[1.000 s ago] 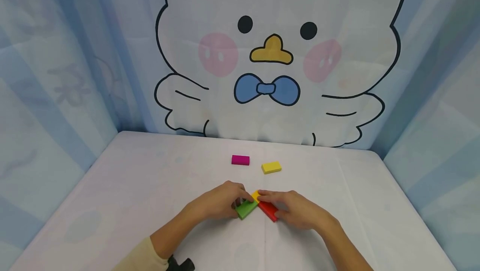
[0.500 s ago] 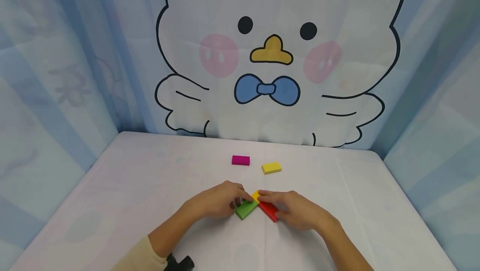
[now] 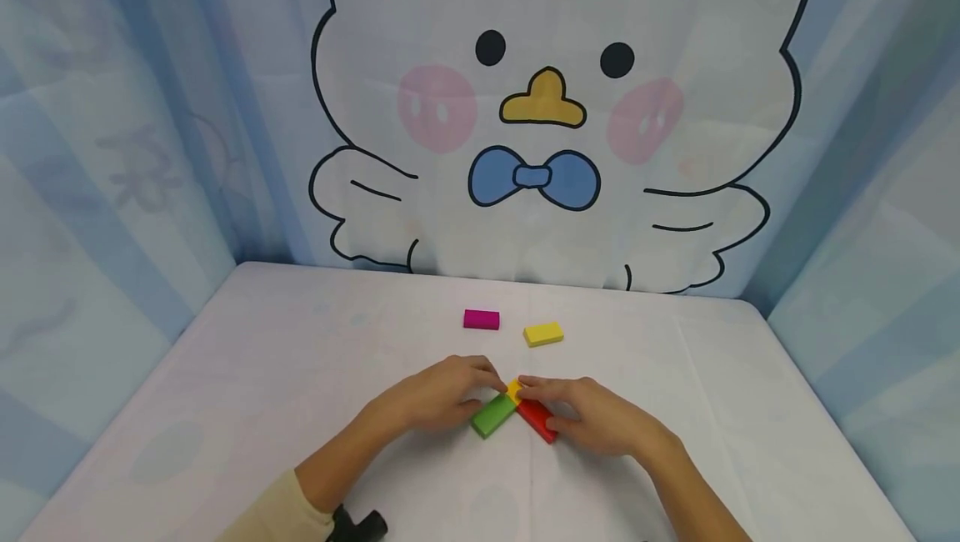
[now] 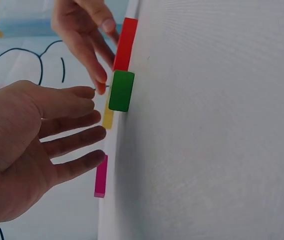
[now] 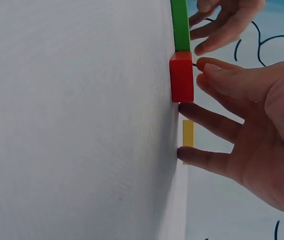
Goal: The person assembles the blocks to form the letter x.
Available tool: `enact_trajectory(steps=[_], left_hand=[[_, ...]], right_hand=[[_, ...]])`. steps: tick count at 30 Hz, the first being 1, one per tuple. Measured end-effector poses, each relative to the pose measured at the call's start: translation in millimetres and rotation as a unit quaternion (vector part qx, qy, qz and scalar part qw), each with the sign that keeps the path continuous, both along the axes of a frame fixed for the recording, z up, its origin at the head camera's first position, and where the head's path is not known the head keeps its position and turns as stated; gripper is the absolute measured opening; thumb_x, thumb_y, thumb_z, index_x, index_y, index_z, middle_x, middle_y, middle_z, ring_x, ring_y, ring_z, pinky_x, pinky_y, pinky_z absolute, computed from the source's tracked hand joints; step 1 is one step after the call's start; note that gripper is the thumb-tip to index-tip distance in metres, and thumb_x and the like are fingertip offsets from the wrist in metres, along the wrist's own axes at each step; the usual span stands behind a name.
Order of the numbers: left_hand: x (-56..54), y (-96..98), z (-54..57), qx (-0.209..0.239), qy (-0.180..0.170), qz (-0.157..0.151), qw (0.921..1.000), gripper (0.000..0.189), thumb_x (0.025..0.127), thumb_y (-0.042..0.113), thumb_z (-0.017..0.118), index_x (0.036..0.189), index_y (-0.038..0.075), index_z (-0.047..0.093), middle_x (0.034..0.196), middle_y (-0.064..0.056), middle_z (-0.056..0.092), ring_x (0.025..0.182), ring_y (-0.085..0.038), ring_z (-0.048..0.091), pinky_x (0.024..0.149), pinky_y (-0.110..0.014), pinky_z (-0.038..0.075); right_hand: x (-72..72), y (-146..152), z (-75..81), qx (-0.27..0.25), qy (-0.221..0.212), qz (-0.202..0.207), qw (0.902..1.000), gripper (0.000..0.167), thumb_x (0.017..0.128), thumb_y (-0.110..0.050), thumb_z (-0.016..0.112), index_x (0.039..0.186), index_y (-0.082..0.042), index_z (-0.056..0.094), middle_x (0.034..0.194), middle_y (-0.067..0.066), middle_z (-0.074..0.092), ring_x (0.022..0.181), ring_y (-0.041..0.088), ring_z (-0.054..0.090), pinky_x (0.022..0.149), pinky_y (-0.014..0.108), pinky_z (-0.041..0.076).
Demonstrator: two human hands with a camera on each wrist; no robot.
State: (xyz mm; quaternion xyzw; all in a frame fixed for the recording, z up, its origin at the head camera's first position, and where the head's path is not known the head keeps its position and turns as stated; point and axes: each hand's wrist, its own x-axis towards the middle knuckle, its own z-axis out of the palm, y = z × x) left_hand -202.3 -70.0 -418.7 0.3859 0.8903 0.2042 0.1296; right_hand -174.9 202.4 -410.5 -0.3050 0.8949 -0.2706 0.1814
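Note:
A green block (image 3: 492,416) and a red block (image 3: 537,421) lie on the white table, slanting together into a V. Between their far ends sits an orange-yellow block (image 3: 513,389), partly covered by fingers. My left hand (image 3: 442,392) hovers at the green block's left side, its fingers loosely stretched and gripping nothing, as the left wrist view also shows. Over the red block is my right hand (image 3: 600,415), index fingertip by the orange-yellow block and thumb close to the red block's near end. In the right wrist view its fingers are spread, with the lower fingertips down by the table.
Farther back on the table (image 3: 225,375) lie a magenta block (image 3: 482,320) and a yellow block (image 3: 543,334). A patterned curtain (image 3: 675,125) stands behind the far edge. Near the left sleeve is a black object (image 3: 360,527).
My left hand has let go of the green block and risen slightly up and away from it. The right hand has eased up a little, and the blocks have barely shifted.

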Motion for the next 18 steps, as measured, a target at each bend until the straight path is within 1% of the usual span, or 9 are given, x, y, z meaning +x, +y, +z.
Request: enact_trajectory(steps=[4,7,9,12,15,18], left_hand=[[1.1,1.8,-2.7,-0.005,0.003,-0.008,1.0000,0.041,0.101,0.014,0.068,0.141,0.024,0.067,0.152,0.005,0.057,0.141,-0.020,0.054,0.117,-0.041,0.047],[2.1,3.3,-4.1,-0.006,-0.001,-0.022,0.9997,0.047,0.103,0.016,0.066,0.148,0.025,0.061,0.162,0.007,0.048,0.148,-0.021,0.048,0.120,-0.043,0.043],[2.8,3.8,-4.6,-0.009,-0.005,-0.031,0.9995,0.050,0.103,0.017,0.065,0.152,0.026,0.056,0.164,0.008,0.044,0.149,-0.023,0.047,0.120,-0.044,0.042],[4.1,4.4,-5.8,-0.024,-0.010,-0.037,0.9990,0.053,0.104,0.020,0.064,0.155,0.028,0.051,0.166,0.010,0.039,0.150,-0.027,0.045,0.120,-0.046,0.042],[5.4,5.1,-7.4,-0.040,-0.012,-0.037,0.9984,0.055,0.105,0.023,0.063,0.158,0.030,0.047,0.168,0.013,0.035,0.151,-0.031,0.044,0.120,-0.050,0.042],[6.8,6.2,-8.5,-0.050,-0.013,-0.035,0.9980,0.056,0.105,0.025,0.062,0.158,0.030,0.045,0.168,0.014,0.034,0.151,-0.032,0.044,0.120,-0.055,0.040]], right_hand=[[-0.9,1,2.1,-0.001,0.005,-0.011,0.9999,0.046,0.101,-0.008,0.065,0.145,-0.020,0.063,0.160,-0.005,0.050,0.148,0.027,0.048,0.116,0.056,0.043],[-0.7,4,3.0,0.003,0.012,-0.026,0.9996,0.044,0.102,-0.011,0.065,0.144,-0.022,0.064,0.159,-0.006,0.051,0.148,0.026,0.048,0.116,0.056,0.043],[-0.6,6,3.7,0.003,0.017,-0.032,0.9993,0.043,0.102,-0.013,0.064,0.144,-0.022,0.064,0.159,-0.007,0.051,0.148,0.026,0.048,0.116,0.057,0.044],[-1.5,10,4.2,0.000,0.027,-0.032,0.9991,0.044,0.102,-0.011,0.064,0.145,-0.020,0.064,0.159,-0.005,0.051,0.148,0.028,0.048,0.116,0.058,0.043],[-2.8,12,5.5,-0.003,0.030,-0.031,0.9990,0.045,0.101,-0.009,0.064,0.145,-0.019,0.063,0.159,-0.003,0.051,0.148,0.031,0.047,0.115,0.060,0.042],[-3.9,14,6.7,-0.001,0.030,-0.037,0.9989,0.046,0.100,-0.009,0.065,0.145,-0.020,0.064,0.159,-0.002,0.052,0.148,0.032,0.047,0.116,0.061,0.042]])
